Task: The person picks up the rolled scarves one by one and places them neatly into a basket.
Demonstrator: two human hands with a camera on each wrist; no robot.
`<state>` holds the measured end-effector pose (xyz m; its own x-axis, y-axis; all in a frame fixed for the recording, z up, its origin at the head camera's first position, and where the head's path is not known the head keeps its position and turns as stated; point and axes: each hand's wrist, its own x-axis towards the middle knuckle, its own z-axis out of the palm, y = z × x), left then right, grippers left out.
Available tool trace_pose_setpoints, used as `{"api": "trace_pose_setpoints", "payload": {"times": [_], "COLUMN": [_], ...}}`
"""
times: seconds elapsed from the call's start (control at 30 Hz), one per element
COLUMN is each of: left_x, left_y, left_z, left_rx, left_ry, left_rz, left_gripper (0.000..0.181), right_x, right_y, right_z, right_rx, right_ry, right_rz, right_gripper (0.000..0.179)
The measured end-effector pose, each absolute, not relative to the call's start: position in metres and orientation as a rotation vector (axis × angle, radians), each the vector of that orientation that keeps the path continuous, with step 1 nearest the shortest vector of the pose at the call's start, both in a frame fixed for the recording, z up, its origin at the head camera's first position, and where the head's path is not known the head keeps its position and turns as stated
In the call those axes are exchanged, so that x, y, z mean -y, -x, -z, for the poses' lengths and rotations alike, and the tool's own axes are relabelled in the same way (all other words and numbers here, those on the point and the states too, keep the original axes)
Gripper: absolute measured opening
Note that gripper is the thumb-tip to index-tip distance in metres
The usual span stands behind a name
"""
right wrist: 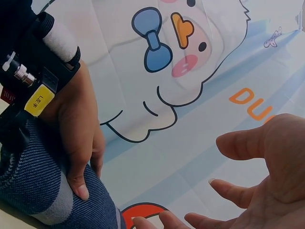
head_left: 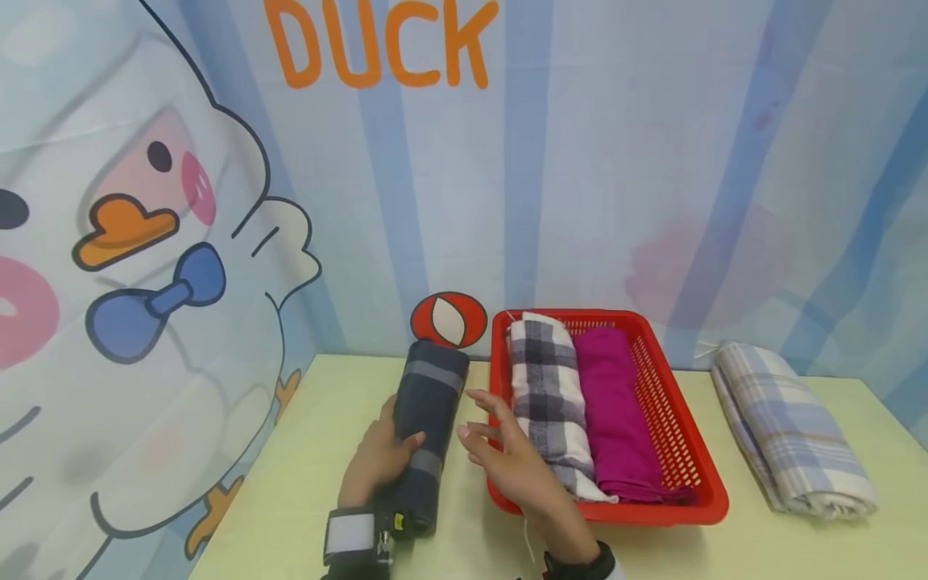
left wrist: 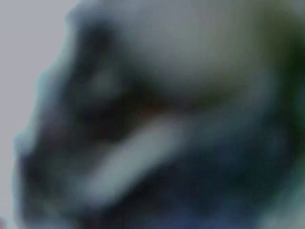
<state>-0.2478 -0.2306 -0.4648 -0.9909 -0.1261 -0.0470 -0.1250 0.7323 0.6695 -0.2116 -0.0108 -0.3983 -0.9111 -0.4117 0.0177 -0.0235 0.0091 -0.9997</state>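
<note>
A rolled dark blue scarf (head_left: pixel 433 403) with grey stripes lies lengthwise on the table, left of the red basket. My left hand (head_left: pixel 379 457) grips it from the left side, thumb on top; its other fingers are partly hidden. In the right wrist view, the left hand (right wrist: pixel 81 129) holds the same scarf (right wrist: pixel 43 176), whose twill weave shows. My right hand (head_left: pixel 524 471) holds nothing, fingers spread and slightly bent, between the scarf and the basket. The right wrist view shows this hand (right wrist: pixel 281 176) apart from the scarf. Only a blurred dark shape with a pale stripe fills the left wrist view.
The red plastic basket (head_left: pixel 714 495) holds a black-and-white checked scarf (head_left: pixel 548 395) and a magenta cloth (head_left: pixel 616 411) side by side. Further right, a folded pale blue plaid scarf (head_left: pixel 797 435) lies on the yellow table (head_left: pixel 268 483). A duck-printed curtain (head_left: pixel 602 161) hangs behind.
</note>
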Motion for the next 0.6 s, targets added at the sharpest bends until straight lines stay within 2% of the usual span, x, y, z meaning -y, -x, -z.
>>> {"api": "trace_pose_setpoints", "payload": {"times": [0.3, 0.6], "left_x": [0.2275, 0.226], "left_y": [0.246, 0.2466], "left_z": [0.4584, 0.4564], "left_rx": [2.894, 2.844], "left_ry": [-0.276, -0.312], "left_rz": [1.141, 1.247], "left_gripper": [0.065, 0.065], "right_x": [0.0105, 0.0101], "right_y": [0.2112, 0.2126], "right_z": [0.3976, 0.399], "right_rx": [-2.003, -2.008], "right_ry": [0.438, 0.444], "right_rz": [1.98, 1.979], "right_gripper": [0.051, 0.051]}}
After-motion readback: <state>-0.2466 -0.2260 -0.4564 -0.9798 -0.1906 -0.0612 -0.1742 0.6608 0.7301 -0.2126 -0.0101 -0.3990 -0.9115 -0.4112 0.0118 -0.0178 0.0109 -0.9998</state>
